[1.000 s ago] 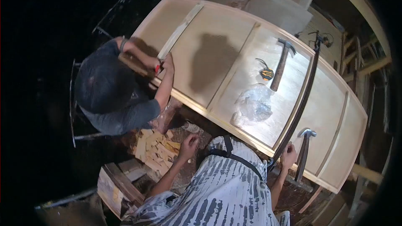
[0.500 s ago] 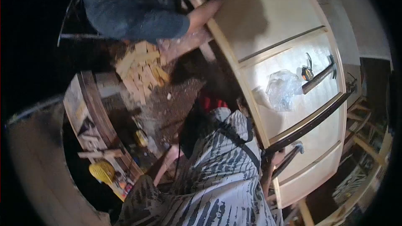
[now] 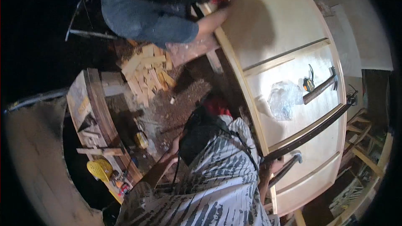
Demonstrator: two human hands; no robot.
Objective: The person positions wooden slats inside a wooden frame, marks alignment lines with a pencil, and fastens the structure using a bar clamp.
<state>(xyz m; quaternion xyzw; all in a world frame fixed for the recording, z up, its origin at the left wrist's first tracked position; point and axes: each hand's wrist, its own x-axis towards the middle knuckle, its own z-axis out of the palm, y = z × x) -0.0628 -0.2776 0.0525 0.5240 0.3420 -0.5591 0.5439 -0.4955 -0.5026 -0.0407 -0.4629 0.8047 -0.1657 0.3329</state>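
My left hand [image 3: 171, 155] hangs beside my body over the dirt floor; its fingers look loosely extended, and I see nothing in it. At the near edge of a framed wooden panel [image 3: 236, 10] is my right hand [image 3: 274, 167]. It lies between the end of a dark strip [image 3: 307, 138] and a hammer [image 3: 295, 157]; its fingers are too unclear to show whether it grips either one. Farther along the panel lie a clear plastic bag [image 3: 284, 98], a black and orange tape measure [image 3: 308, 83] and a second hammer [image 3: 320, 90].
At the panel's far end, a co-worker in a dark shirt [image 3: 146, 21] has a hand on the frame. Wood offcuts [image 3: 148, 71] are heaped on the floor. To the left, a wooden bench [image 3: 102, 113] stands near a yellow hard hat [image 3: 99, 169]. Timber framing [image 3: 368, 157] fills the right side.
The view has shifted, so the panel and the co-worker appear slightly lower and farther right. My left hand shows more clearly. The tools on the panel keep their places.
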